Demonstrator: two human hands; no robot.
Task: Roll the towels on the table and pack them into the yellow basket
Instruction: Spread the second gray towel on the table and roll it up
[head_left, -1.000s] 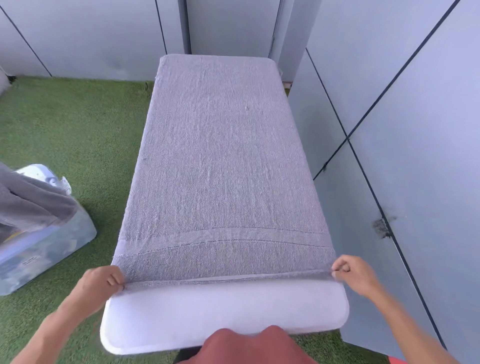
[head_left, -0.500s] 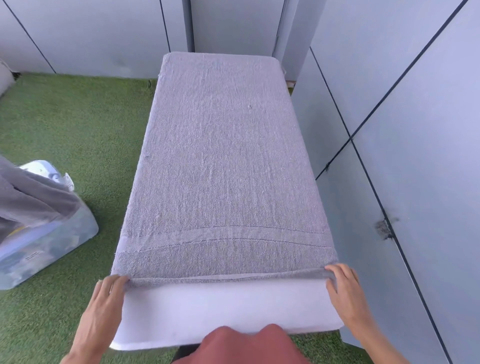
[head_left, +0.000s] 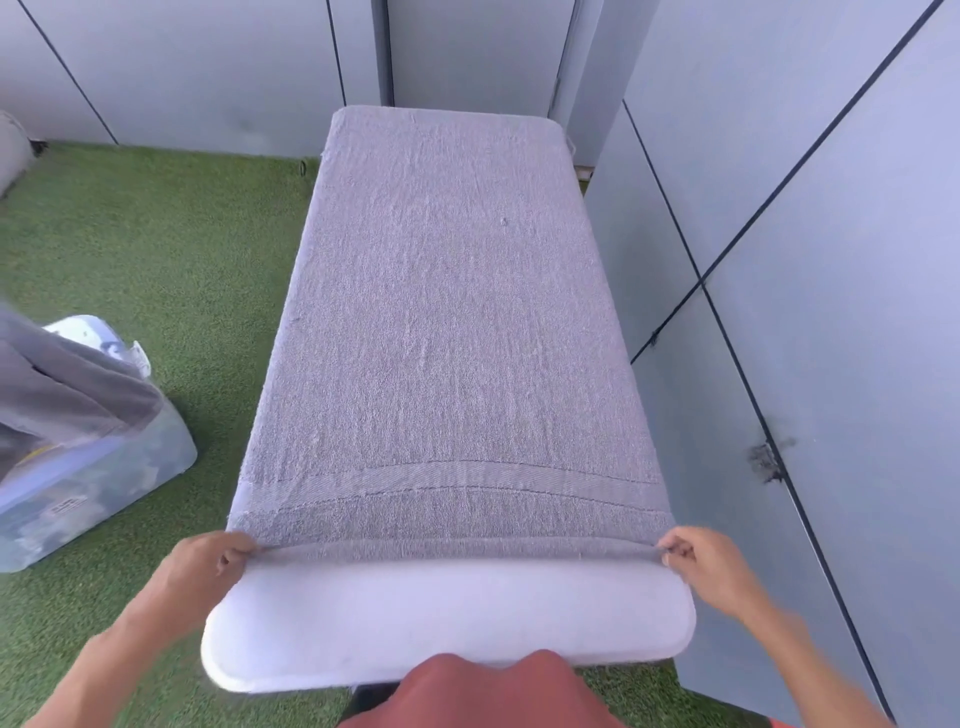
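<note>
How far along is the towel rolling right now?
Done: the grey towel lies spread flat along the white table. In hand: left hand and right hand pinch its near corners. Left: no roll yet; no yellow basket in view.

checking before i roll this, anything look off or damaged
The grey towel lies flat and square on the white table, both hands pinching its near corners. Only oddities: a dark scuff on the right wall panel, and another towel draped over the plastic bin.

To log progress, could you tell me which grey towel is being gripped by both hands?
The towel spread flat on the table: both hands pinch its near corners. The other grey towel drapes untouched over the clear bin on the grass.
</note>
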